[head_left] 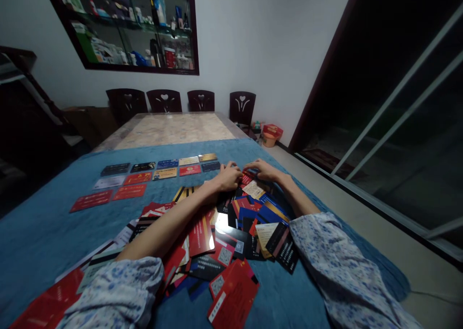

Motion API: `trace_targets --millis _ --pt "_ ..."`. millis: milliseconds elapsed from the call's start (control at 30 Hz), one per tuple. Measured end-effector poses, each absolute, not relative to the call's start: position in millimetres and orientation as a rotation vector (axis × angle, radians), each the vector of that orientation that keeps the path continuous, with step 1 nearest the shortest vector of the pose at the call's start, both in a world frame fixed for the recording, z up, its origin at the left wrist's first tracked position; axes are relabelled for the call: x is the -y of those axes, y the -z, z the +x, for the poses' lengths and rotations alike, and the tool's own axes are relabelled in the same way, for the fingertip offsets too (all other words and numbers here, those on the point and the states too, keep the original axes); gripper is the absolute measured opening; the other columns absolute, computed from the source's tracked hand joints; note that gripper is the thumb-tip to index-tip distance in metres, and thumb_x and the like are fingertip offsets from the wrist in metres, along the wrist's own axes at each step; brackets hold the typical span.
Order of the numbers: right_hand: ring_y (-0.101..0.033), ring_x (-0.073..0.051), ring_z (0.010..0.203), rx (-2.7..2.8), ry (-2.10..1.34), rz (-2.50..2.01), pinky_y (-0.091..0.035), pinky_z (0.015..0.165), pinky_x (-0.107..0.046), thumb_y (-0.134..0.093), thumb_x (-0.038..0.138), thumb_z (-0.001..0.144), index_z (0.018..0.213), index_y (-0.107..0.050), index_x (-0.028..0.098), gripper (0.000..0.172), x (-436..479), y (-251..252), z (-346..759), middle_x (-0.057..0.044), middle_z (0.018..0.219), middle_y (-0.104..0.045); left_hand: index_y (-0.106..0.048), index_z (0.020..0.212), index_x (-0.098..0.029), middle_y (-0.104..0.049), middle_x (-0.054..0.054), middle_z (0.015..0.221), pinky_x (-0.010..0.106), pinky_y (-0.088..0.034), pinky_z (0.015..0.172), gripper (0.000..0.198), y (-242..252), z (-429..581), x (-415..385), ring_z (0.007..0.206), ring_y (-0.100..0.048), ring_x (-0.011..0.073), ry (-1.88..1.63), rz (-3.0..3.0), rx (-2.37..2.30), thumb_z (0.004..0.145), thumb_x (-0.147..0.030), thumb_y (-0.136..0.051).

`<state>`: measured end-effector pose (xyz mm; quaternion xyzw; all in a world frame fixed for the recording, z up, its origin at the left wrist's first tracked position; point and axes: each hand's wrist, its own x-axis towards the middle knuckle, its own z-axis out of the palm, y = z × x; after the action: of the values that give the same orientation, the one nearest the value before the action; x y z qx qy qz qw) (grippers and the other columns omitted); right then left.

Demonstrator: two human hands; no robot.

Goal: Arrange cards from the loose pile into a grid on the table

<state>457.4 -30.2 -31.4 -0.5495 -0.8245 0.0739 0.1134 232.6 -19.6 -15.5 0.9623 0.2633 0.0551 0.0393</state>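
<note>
1. At the far edge of a loose pile of cards (224, 242), the left hand (228, 176) and right hand (263, 170) meet, fingers curled over a red card (247, 178); whether either grips it cannot be told.
2. The cards' print and QR squares are too small to read.
3. Neat rows of cards (152, 174) lie beyond on a blue cloth (43, 232) covering a stone-topped table (173, 129), with dark chairs (165, 100), a wall shelf (126, 25) and a glass door (398, 126) around it.

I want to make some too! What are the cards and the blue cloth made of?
Cards: probably plastic with a glossy finish; one dark card near the middle mirrors the light. Cloth: soft fabric, matte and slightly fuzzy, maybe fleece or velvet; it shows no shine.
</note>
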Motion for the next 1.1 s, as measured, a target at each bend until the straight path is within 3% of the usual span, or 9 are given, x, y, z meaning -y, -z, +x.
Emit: trace_targets --millis 167,367,567,700,867,1100 --pt "-0.061 -0.023 0.121 2.450 -0.285 -1.629 -0.042 0.107 -0.036 -0.047 -0.006 0.058 0.122 -0.073 0.026 0.076 27 33 457 0.000 0.131 -0.069 -0.073 0.096 -0.020 -0.065 0.013 0.124 0.058 -0.036 0.097 0.026 18 237 18 0.130 -0.036 0.0355 -0.105 2.960 -0.847 0.083 -0.014 -0.050" --pt "-0.059 -0.023 0.127 2.476 -0.312 -1.581 -0.033 0.115 -0.042 -0.047 -0.007 0.061 0.124 -0.071 0.023 0.073 32 30 453 -0.005 0.134 -0.068 -0.074 0.092 -0.019 -0.067 0.013 0.122 0.059 -0.037 0.100 0.025 15 239 19 0.131 -0.037 0.0359 -0.083 2.949 -0.917 0.085 -0.017 -0.049" --pt "-0.056 -0.025 0.130 2.489 -0.291 -1.612 -0.034 0.114 -0.046 -0.047 -0.006 0.063 0.128 -0.069 0.021 0.074 36 27 451 -0.007 0.139 -0.063 -0.074 0.095 -0.017 -0.066 0.016 0.122 0.061 -0.038 0.099 0.026 11 239 21 0.128 -0.042 0.0370 -0.087 2.913 -1.020 0.088 -0.019 -0.050" --pt "-0.055 -0.023 0.131 2.484 -0.286 -1.596 -0.031 0.114 -0.044 -0.049 -0.002 0.071 0.127 -0.069 0.022 0.064 34 30 454 -0.005 0.140 -0.063 -0.075 0.096 -0.014 -0.065 0.019 0.125 0.062 -0.038 0.100 0.029 10 237 21 0.128 -0.042 0.0366 -0.071 2.900 -1.052 0.092 -0.025 -0.048" --pt "-0.062 -0.024 0.115 2.436 -0.319 -1.569 -0.038 0.109 -0.041 -0.052 0.015 0.087 0.123 -0.072 0.022 0.042 27 38 462 -0.004 0.130 -0.070 -0.075 0.091 -0.014 -0.068 0.018 0.119 0.061 -0.037 0.101 0.031 10 237 19 0.126 -0.042 0.0365 -0.105 2.893 -1.044 0.092 -0.035 -0.052" --pt "-0.065 -0.023 0.096 2.370 -0.269 -1.557 -0.044 0.099 -0.037 -0.054 0.019 0.089 0.114 -0.077 0.023 0.034 23 41 468 -0.006 0.107 -0.078 -0.077 0.087 -0.017 -0.074 0.015 0.102 0.054 -0.039 0.100 0.028 10 237 11 0.121 -0.047 0.0338 -0.194 2.889 -1.061 0.089 -0.030 -0.053"
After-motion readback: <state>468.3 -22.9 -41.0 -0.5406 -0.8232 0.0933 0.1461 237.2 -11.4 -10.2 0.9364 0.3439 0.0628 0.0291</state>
